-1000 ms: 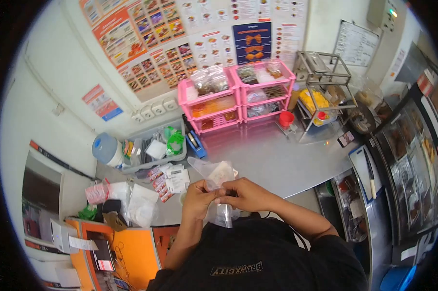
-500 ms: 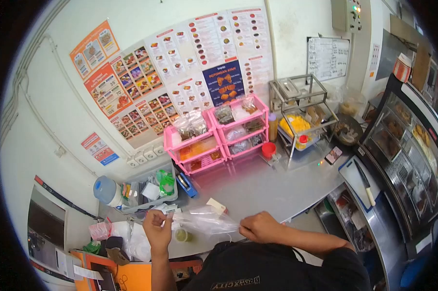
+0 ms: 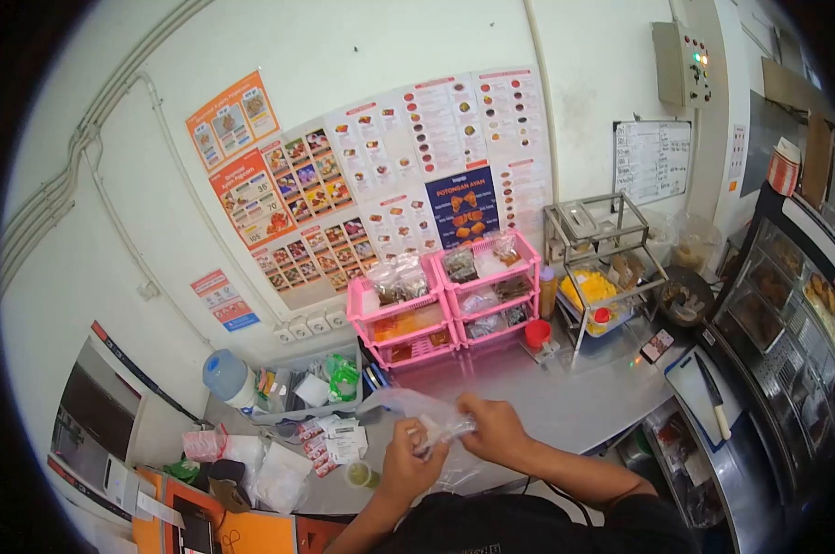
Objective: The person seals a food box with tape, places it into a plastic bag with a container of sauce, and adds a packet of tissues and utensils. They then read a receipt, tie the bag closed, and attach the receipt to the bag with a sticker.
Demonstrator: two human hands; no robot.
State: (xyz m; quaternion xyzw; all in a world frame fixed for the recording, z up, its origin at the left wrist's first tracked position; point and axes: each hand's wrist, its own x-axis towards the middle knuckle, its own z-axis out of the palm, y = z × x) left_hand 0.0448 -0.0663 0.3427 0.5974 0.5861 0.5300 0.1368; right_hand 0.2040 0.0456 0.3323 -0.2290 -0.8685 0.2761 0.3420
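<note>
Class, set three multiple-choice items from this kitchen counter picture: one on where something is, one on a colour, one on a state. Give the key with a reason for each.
1. Where does the knife lie?
A. on the white cutting board at the right
B. in the pink rack
C. in the grey tray

2. What colour are the two tiered racks against the wall?
A. blue
B. pink
C. green

3. How is the clear plastic bag held?
A. lying flat, untouched
B. hanging from a hook
C. gripped by both hands above the counter

Key: 1 A, the knife rests on the cutting board at the counter's right end. 2 B, both racks are bright pink. 3 C, the left hand and right hand both close their fingers on the bag.
</note>
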